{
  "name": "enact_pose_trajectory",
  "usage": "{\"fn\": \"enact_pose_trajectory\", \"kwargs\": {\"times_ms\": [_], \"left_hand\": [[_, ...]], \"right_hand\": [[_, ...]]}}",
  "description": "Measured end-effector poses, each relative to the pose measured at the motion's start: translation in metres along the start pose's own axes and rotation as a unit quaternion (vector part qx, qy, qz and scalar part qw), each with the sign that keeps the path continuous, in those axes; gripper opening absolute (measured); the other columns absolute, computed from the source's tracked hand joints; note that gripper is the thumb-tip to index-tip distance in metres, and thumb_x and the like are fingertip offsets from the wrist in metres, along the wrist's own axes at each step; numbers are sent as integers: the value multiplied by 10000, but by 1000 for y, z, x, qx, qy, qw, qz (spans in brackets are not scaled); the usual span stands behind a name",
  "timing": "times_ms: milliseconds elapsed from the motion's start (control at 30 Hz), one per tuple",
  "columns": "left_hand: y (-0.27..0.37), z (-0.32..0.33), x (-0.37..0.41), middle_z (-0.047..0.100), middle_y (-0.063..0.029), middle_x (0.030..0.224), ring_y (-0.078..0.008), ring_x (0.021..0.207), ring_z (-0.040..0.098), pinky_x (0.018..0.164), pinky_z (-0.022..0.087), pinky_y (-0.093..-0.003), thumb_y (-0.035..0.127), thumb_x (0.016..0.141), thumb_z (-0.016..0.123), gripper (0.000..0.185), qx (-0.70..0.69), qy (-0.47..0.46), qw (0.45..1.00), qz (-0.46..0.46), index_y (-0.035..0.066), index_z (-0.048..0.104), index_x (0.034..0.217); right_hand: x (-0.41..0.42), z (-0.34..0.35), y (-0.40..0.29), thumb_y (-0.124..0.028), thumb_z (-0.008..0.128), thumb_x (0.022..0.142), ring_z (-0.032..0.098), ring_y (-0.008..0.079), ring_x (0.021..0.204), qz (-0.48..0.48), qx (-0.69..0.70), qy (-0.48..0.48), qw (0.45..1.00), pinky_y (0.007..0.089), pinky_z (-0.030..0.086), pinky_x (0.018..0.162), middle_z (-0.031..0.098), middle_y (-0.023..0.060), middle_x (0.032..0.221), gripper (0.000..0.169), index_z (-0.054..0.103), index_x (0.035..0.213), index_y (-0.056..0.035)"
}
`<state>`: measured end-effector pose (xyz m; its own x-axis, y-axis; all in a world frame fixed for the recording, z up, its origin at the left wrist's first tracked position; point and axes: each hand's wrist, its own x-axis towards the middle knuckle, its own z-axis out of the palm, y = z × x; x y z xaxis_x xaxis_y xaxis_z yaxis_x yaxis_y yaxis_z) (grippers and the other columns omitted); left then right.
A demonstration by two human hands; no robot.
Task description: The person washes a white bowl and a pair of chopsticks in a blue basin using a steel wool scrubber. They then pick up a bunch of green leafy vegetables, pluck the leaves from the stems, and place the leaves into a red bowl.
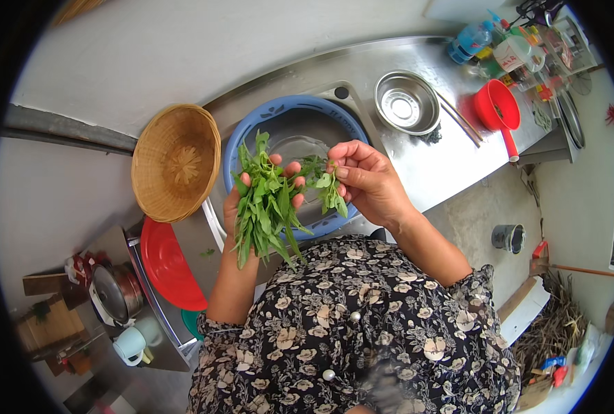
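Note:
My left hand [286,178] holds a large bunch of leafy greens [265,207], leaves hanging toward my body. To its right, my right hand [371,178] pinches a small leafy sprig [330,192] between thumb and fingers. Both hands are above a blue plastic basin [242,134] with cut-out shapes and lettering on its rim. The basin sits in a stainless steel sink [356,101]; a clear, round-edged area shows inside it, but whether it is water I cannot tell.
A woven basket [175,163] leans left of the sink, above a red plastic basin [170,264]. On the steel counter [415,160] at right are a metal bowl [407,102], chopsticks [459,118], a red dipper [497,106] and bottles [470,41]. A lidded pot [115,292] stands lower left.

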<state>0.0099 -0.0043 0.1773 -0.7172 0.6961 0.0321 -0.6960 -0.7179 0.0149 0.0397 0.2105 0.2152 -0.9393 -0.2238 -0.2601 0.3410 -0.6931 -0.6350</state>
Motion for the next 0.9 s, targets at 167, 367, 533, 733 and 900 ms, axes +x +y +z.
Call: {"fn": "enact_pose_trajectory", "kwargs": {"times_ms": [167,367,533,733,900], "left_hand": [[-1,5,-1,419,-273,1290,-410,1168,452,953,435,-522,295,898,537,538,1,13,1000,-2,-19,380,1306],[1,5,-1,420,-278,1287,-417,1170,447,947,437,-534,282,894,538,526,-12,6,1000,1,-16,388,1300],[0,7,-2,404,-281,1303,-429,1211,403,974,399,-559,278,893,535,520,-8,-1,1000,22,-13,392,1299],[1,3,-1,407,-268,1310,-434,1249,363,978,391,-555,286,893,531,502,33,0,999,28,-2,415,1288],[-3,3,1,441,-251,1290,-420,1247,374,973,400,-540,320,895,519,505,76,27,996,38,3,429,1278]], "right_hand": [[0,-1,-5,-9,590,835,543,94,626,13,84,-34,996,183,449,552,605,70,887,238,543,1067,-38],[2,-9,-5,17,568,837,569,108,643,21,139,-58,988,215,464,581,615,63,908,252,535,1080,-39],[10,-26,7,-30,596,838,570,91,670,-52,-220,20,974,214,466,592,613,51,906,191,583,1029,-16],[2,-8,7,-118,621,855,549,86,661,-92,-429,49,897,239,449,590,594,55,938,174,603,982,-1],[0,8,5,-200,683,815,521,108,607,-146,-486,13,862,260,445,569,580,75,901,278,597,996,-6]]}}
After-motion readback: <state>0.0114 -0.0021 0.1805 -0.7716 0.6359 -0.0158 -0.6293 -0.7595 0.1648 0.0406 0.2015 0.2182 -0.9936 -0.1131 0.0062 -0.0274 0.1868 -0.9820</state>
